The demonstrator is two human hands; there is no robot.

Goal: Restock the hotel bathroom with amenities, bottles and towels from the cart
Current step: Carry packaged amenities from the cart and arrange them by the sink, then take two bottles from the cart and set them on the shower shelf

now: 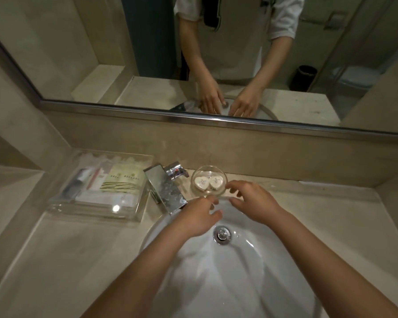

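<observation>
Low in the frame two bare forearms reach over the white sink (234,271) with its metal drain (221,234), the left hand (198,220) loosely open with fingers spread, gripping nothing. Just beyond, at centre, the right hand (254,204) touches its spread fingertips to the near rim of the glass dish (209,182) holding two heart-shaped soaps (208,182), which stands on the desk (319,216) beside the chrome faucet (168,189). Farther left sits a clear tray (101,187) of amenity packets, with the mirror (124,53) filling the upper frame.

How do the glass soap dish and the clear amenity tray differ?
The glass soap dish is round and holds two heart-shaped soaps; the clear amenity tray is rectangular, larger and holds sachets and packets. The dish sits right of the faucet, the tray left. Both are transparent.
</observation>
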